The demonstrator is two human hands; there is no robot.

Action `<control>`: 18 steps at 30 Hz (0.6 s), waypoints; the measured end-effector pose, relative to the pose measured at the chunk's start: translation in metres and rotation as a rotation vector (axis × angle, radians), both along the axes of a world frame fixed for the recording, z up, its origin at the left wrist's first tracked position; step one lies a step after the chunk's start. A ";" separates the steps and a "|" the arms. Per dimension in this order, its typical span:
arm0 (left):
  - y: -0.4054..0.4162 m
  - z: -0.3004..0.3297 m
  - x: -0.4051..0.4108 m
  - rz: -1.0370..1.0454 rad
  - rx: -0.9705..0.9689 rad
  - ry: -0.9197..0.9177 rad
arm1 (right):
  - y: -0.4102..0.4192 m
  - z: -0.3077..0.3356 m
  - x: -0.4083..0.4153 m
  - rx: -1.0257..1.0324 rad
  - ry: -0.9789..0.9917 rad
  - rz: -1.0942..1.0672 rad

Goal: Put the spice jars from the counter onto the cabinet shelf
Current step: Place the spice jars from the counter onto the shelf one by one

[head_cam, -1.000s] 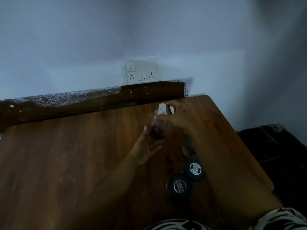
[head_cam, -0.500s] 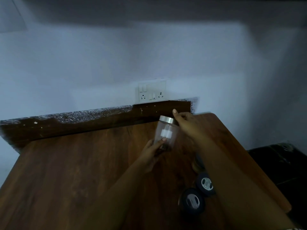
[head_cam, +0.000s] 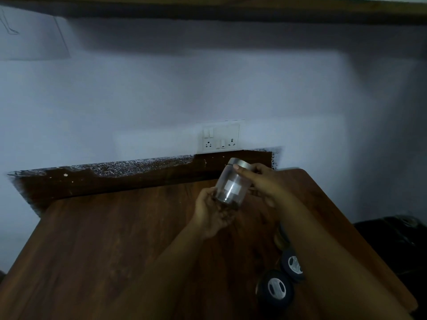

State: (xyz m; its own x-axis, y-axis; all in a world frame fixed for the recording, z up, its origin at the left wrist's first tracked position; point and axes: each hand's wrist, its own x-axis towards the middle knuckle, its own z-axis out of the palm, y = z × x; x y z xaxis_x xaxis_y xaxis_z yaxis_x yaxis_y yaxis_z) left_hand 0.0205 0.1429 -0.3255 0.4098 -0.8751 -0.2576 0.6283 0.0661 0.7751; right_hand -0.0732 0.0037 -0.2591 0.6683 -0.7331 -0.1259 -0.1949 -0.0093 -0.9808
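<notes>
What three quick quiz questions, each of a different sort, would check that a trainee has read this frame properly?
1. True or false: the clear jar stands on the counter.
2. Which hand touches the jar's metal lid? A left hand; B right hand.
3. How many black-lidded jars show beside the right forearm?

Key: 1 false, both hands hold it tilted above the counter. 2 B; the left hand cups its base. 3 two; a third jar behind them is mostly hidden.

Both hands hold a clear jar (head_cam: 232,184) (tilted, steel lid) above the wooden counter (head_cam: 111,245) near two black-lidded jars (head_cam: 283,278).
</notes>
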 end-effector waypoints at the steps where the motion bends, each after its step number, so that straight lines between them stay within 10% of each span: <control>1: 0.000 0.001 0.001 -0.015 -0.003 0.029 | 0.001 0.000 0.000 0.003 -0.002 -0.009; 11: -0.010 0.014 -0.003 0.214 -0.015 -0.430 | 0.001 0.003 0.004 0.137 -0.065 0.030; 18: -0.006 0.019 0.008 0.001 -0.104 -0.084 | -0.002 0.005 0.010 0.168 -0.136 0.047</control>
